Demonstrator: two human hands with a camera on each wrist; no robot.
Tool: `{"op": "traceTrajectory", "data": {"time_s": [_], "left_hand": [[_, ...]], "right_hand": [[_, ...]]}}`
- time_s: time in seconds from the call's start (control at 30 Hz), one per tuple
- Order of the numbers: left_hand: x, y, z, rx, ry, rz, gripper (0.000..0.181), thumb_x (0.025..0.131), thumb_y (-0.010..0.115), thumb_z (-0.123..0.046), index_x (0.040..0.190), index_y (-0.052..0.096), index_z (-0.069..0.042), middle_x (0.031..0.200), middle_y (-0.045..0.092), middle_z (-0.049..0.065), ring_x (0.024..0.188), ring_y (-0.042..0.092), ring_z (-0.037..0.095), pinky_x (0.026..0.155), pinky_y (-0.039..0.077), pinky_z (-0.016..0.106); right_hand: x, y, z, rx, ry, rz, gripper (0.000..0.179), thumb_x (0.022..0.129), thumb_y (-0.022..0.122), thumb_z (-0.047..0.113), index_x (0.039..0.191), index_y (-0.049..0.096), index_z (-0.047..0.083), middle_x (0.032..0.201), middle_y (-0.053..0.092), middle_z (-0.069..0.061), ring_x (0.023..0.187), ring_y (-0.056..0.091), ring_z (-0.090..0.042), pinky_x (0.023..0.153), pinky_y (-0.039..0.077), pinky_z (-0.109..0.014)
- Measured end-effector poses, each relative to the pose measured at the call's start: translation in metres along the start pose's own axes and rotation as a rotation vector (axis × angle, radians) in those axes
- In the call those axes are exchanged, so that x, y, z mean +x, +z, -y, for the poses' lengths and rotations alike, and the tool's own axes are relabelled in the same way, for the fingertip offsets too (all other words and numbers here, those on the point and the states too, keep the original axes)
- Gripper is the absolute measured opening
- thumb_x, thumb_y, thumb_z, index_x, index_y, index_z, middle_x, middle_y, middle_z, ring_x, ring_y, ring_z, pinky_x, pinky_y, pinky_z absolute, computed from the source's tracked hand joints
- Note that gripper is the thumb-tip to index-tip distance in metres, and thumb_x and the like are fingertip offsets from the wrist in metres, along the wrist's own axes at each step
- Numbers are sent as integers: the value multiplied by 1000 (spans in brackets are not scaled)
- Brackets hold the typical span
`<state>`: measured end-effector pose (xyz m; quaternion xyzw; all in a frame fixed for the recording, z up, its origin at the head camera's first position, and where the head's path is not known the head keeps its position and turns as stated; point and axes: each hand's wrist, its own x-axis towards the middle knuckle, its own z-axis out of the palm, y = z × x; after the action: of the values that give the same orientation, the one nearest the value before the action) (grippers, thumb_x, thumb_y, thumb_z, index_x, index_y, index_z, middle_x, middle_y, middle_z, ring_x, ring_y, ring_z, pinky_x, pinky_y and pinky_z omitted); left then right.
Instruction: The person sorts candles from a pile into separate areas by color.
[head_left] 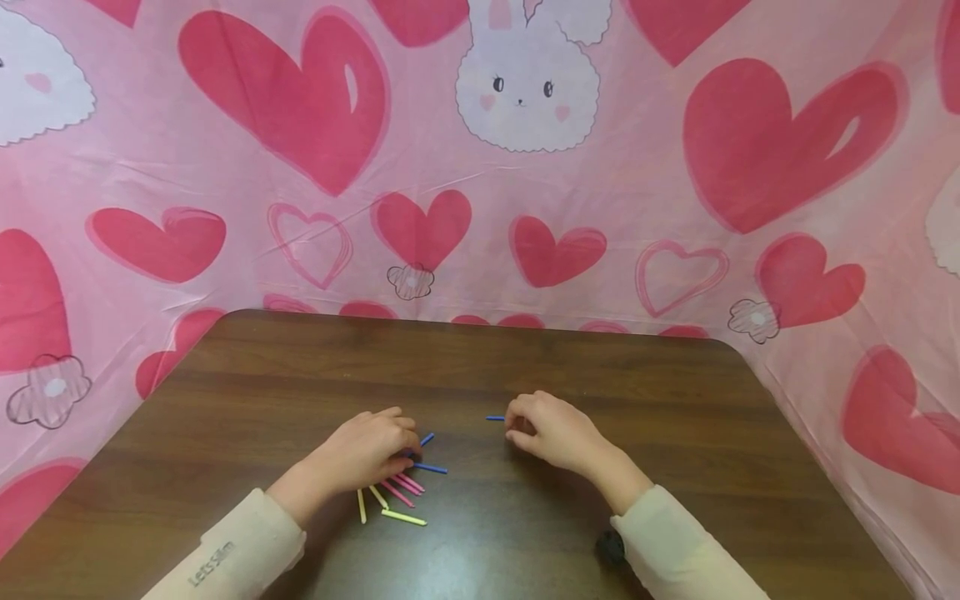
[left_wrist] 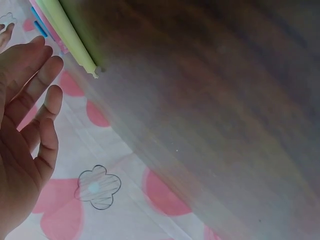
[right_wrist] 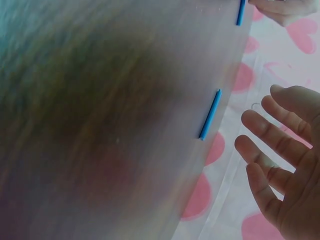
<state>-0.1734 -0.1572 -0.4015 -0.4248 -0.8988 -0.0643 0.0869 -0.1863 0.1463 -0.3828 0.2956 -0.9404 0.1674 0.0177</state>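
Observation:
My left hand (head_left: 372, 450) is over a fan of short thin sticks, its fingers loosely bent with nothing between them in the left wrist view. Two blue sticks (head_left: 431, 468) poke out past its fingertips and several pink sticks (head_left: 397, 494) from beneath it. Yellow sticks (head_left: 404, 517) lie on the near side, partly covered by the hand. To the right, my right hand (head_left: 555, 429) hovers beside a lone blue stick (head_left: 495, 417), hiding its right end. The right wrist view shows that blue stick (right_wrist: 209, 114) whole on the table, apart from the spread, relaxed fingers.
Everything lies on a dark brown wooden table (head_left: 465, 358) with rounded far corners. A pink cloth (head_left: 420, 167) printed with hearts and rabbits hangs behind and along its sides. A small black object (head_left: 611, 547) shows at the right sleeve cuff.

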Motion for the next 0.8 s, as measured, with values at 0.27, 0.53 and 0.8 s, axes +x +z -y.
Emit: {"op": "traceTrajectory", "data": {"time_s": [0.27,0.53,0.8], "left_hand": [[2,2,2,-8,-5,16,11,78,81,-21,87,74,-23,84,63,-14,81,54,8,57,39,22],[4,2,1,-12,10,21,11,77,81,-19,85,74,-22,82,62,-13,80,54,9,58,41,23],[5,0,2,-3,39,21,12,76,82,-18,85,74,-21,81,62,-12,80,56,9,59,43,23]], "right_hand": [[-1,4,7,-1,-23,7,8,88,75,25,89,66,25,87,62,14,82,50,-6,70,46,-23],[0,8,15,18,-39,23,8,89,74,26,90,66,25,93,65,12,86,53,-8,72,48,-25],[0,12,21,19,-34,46,7,89,73,27,90,67,25,92,65,12,85,53,-7,71,48,-25]]}}
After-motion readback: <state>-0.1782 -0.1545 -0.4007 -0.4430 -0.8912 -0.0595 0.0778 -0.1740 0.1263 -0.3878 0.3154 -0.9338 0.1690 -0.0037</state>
